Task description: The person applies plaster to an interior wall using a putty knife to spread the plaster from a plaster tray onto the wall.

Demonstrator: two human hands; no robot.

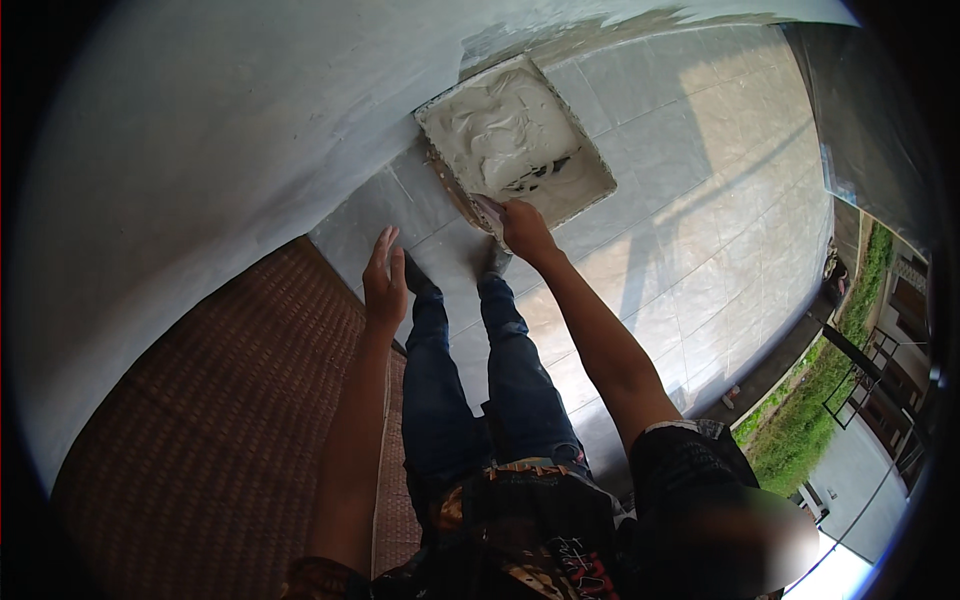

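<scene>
A square tray (600,150) full of wet, pale grey plaster (505,125) stands by the wall, ahead of my feet. The plaster is heaped and swirled towards the far side; near the middle of the tray a dark patch of its bottom shows through. At the tray's near corner my right hand (527,230) is closed on a flat, plaster-smeared blade (488,211); its grip is hidden in my fingers. My left hand (383,280) hangs in the air left of my legs, fingers stretched out and holding nothing.
A pale wall (240,150) curves along the left, with a rough grey patch behind the tray. Large sheets or tiles cover the floor (690,230), partly sunlit. A brown woven-looking surface (220,400) lies at lower left. Grass (810,410) and buildings show outside at right.
</scene>
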